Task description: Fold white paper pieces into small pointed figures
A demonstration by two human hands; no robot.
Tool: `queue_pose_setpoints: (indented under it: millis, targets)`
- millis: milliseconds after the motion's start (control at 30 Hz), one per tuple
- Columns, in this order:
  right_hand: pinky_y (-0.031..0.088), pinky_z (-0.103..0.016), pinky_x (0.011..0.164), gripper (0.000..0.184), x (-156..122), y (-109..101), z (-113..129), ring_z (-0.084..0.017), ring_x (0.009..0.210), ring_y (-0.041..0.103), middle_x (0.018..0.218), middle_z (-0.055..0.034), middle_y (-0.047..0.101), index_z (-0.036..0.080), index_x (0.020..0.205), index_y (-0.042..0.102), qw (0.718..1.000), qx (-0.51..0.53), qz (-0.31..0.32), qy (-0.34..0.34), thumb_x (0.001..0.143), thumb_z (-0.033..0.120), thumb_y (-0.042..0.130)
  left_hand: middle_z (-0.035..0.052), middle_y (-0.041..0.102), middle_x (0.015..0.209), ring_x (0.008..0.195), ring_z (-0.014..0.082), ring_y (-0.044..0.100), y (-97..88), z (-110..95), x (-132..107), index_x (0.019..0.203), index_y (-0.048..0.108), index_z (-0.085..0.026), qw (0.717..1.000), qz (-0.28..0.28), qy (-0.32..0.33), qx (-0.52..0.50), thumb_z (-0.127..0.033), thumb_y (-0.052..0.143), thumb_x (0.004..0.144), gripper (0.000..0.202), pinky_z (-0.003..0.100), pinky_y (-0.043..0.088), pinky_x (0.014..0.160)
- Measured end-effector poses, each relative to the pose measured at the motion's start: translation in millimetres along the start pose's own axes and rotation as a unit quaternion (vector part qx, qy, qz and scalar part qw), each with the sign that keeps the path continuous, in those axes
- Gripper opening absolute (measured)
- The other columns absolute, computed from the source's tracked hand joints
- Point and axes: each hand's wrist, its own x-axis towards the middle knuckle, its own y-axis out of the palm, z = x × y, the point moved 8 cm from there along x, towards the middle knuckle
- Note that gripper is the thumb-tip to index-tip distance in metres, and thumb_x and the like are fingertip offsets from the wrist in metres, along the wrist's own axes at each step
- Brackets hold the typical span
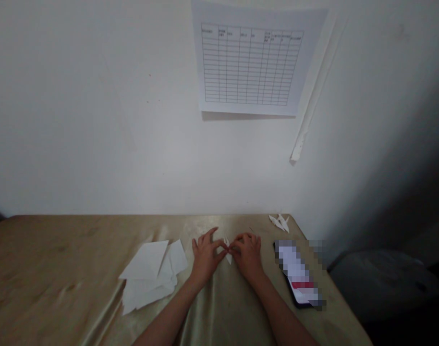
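Hands at a folded paper on a tan worktop (pixel 61 259), viewed from above. Well to the left of the fingers lies a loose pile of white paper sheets (pixel 151 276), edges overlapping unevenly. The left hand (pixel 205 254) reaches in from the near side, thumb and a finger pinching, the others lifted and spread. At the fingertips is the small folded paper (pixel 228 260), white and narrow, gripped near its middle. Its long axis runs roughly away from the person, crossing the line between the hands: one point projects on the near side of the fingers, the slender upper part on the far side. The right hand (pixel 249 254) pinches from the opposite side, its remaining fingers curled; neither hand is nearer, as both touch the paper. Farther right, beyond the fingers, rest folded paper pieces (pixel 284 223); nearer the person lies a phone (pixel 295 269), partly pixelated.
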Motion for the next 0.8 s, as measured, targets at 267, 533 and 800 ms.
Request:
queue_pose_setpoints:
  millis: [267, 533, 800]
  targets:
    - [0.005, -0.072, 0.113, 0.016, -0.8, 2.7, -3.4, -0.034, 0.134, 0.038, 0.124, -0.0048, 0.062, 0.035, 0.095, 0.076, 0.999, 0.012, 0.049, -0.001, 0.080, 0.030, 0.077, -0.0057, 0.052, 0.151, 0.136, 0.0369, 0.044, -1.3, 3.6, 2.2, 0.082, 0.078, -0.039, 0.999, 0.035, -0.007, -0.007, -0.029, 0.080, 0.076, 0.011, 0.079, 0.011, 0.111]
    - [0.006, -0.071, 0.114, 0.033, -5.7, 0.8, -3.1, -0.033, 0.138, 0.035, 0.135, -0.0050, 0.057, 0.038, 0.108, 0.070, 0.995, 0.018, 0.097, -0.008, 0.076, 0.036, 0.078, -0.0041, 0.051, 0.153, 0.141, 0.0390, 0.039, -1.2, 3.8, 2.2, 0.090, 0.076, -0.038, 0.998, 0.068, -0.004, -0.004, -0.035, 0.084, 0.071, 0.020, 0.081, 0.007, 0.110]
    - [0.004, -0.068, 0.115, 0.029, -6.2, -0.6, -7.8, -0.032, 0.135, 0.039, 0.131, -0.0032, 0.060, 0.039, 0.103, 0.073, 0.996, 0.036, 0.087, -0.007, 0.075, 0.036, 0.080, -0.0018, 0.054, 0.149, 0.141, 0.0381, 0.039, -2.5, 2.2, -3.9, 0.098, 0.075, -0.041, 0.998, 0.060, 0.013, -0.003, -0.034, 0.084, 0.071, 0.029, 0.080, 0.006, 0.111]
